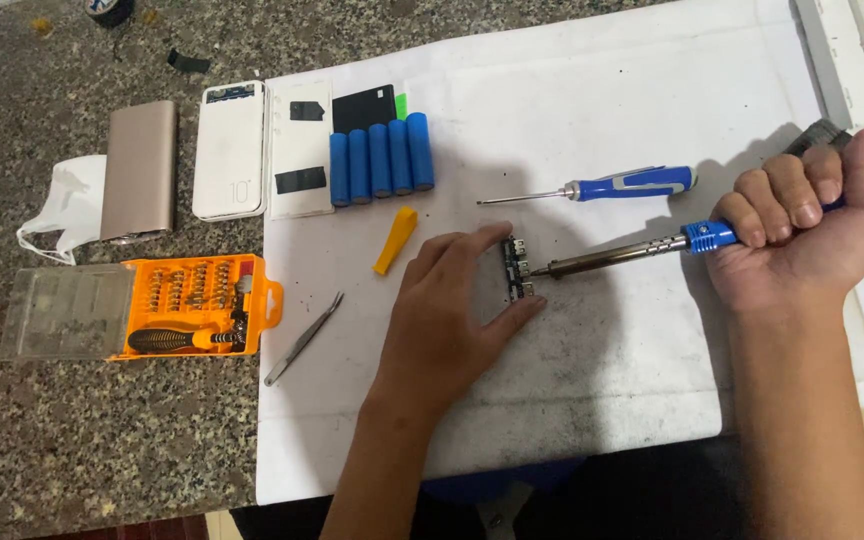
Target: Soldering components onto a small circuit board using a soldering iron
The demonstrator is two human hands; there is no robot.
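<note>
My left hand (449,305) rests on a white sheet (592,120) and pinches a small dark circuit board (519,268) between thumb and fingers. My right hand (807,225) is closed in a fist around the blue handle of a soldering iron (642,250). The iron's metal tip touches the right edge of the board.
A blue-handled screwdriver (617,186), a yellow pry tool (395,240), a row of blue cylindrical cells (382,158) and tweezers (304,338) lie on the sheet. Left on the granite counter (102,430): an orange bit case (192,305), white casing halves (230,150), a metal sleeve (140,168).
</note>
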